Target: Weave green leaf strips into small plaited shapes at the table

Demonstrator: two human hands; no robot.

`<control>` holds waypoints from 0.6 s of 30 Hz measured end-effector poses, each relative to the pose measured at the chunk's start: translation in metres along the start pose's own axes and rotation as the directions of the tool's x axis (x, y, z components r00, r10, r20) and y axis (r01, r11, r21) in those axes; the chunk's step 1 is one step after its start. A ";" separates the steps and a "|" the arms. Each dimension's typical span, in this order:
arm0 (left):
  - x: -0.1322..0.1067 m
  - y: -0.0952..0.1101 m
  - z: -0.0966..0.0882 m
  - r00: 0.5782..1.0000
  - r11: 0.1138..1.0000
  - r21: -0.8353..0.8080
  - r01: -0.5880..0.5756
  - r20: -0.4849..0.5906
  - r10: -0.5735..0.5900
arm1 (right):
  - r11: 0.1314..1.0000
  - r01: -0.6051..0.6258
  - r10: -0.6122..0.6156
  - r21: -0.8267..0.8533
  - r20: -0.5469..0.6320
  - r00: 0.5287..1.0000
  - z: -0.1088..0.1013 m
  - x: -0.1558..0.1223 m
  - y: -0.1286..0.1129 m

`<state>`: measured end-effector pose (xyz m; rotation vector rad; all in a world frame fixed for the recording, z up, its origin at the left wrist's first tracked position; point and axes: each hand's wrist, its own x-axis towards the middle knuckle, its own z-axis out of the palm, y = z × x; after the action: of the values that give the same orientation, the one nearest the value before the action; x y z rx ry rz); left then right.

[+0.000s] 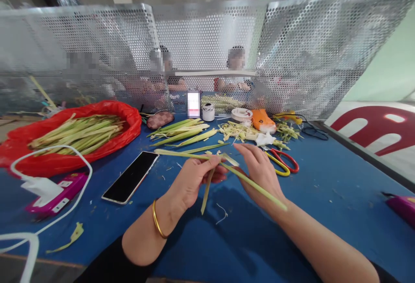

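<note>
My left hand (202, 175) is closed, its thumb and fingers pinching a long pale-green plant strip (256, 188). The strip runs sideways through the pinch, across the front of my right hand. From the same grip a shorter strip (206, 194) hangs down. A pale, folded, shiny piece (230, 159) sticks out between the two hands; I cannot tell whether it belongs to the strip. My right hand (261, 175) is beside it with fingers stretched forward; its thumb is mostly hidden. Just beyond it lie scissors (287, 162) with red and yellow handles.
A red plastic bag (129, 120) full of leaf strips stands left, near a purple power strip (60, 196) and a black-screened phone (131, 177). Green husks (188, 136), trimmings (238, 131) and a tape roll (241, 114) lie ahead. People sit behind a perforated metal screen (207, 32).
</note>
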<state>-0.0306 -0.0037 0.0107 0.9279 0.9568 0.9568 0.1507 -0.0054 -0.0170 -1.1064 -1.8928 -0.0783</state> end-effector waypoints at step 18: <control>0.004 -0.016 0.012 0.991 0.988 -0.095 -0.120 0.044 0.125 | 0.518 -0.615 0.397 0.594 0.470 0.788 0.019 -0.017 -0.030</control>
<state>-0.0144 -0.0072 -0.0010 0.9364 0.8138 1.0681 0.1189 -0.0256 -0.0295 -1.0700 -1.4786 1.1531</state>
